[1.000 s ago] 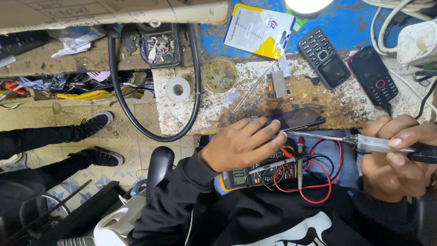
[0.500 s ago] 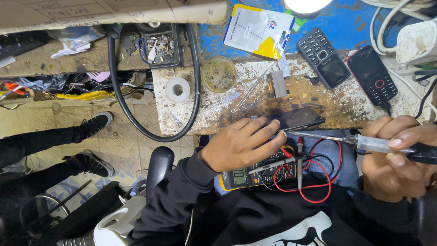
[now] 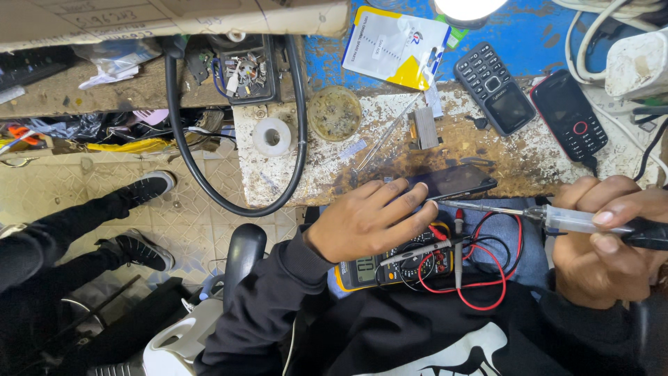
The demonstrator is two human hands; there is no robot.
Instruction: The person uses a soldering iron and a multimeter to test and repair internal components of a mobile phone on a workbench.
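Note:
My left hand (image 3: pixel 372 219) rests with its fingers on a dark smartphone (image 3: pixel 456 182) lying at the near edge of the worn workbench (image 3: pixel 487 150). My right hand (image 3: pixel 602 240) grips a screwdriver (image 3: pixel 550 217) with a clear handle, its thin shaft pointing left toward the phone. On my lap lies a yellow multimeter (image 3: pixel 396 264) with red and black probe leads (image 3: pixel 487 268).
Two keypad phones (image 3: pixel 495 87) (image 3: pixel 569 115), a round dish of small parts (image 3: pixel 334 113), a tape roll (image 3: pixel 271 136), tweezers (image 3: pixel 386 134) and a thick black cable loop (image 3: pixel 292 139) lie on the bench. Another person's legs and black shoes (image 3: pixel 149 186) are at left.
The other person's near foot has shifted slightly; my hands, the phone and the screwdriver stay as they were.

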